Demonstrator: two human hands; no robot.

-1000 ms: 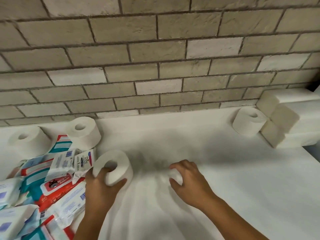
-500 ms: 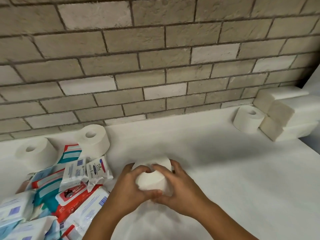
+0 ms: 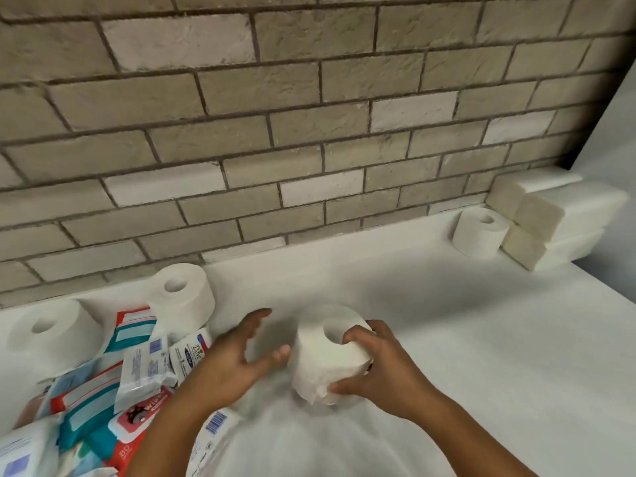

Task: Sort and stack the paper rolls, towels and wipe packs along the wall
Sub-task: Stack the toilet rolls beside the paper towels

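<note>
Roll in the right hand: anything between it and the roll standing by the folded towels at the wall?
Nothing visible. The right hand grips the roll; only bare white surface lies between it and the standing roll beside the folded towels. The wipe packs and the open left hand are on the other side.

It looked to me like a home utility corner: white worktop (image 3: 447,339), brick wall (image 3: 309,115), paper rolls (image 3: 182,297) and wipe packs (image 3: 144,366).
</note>
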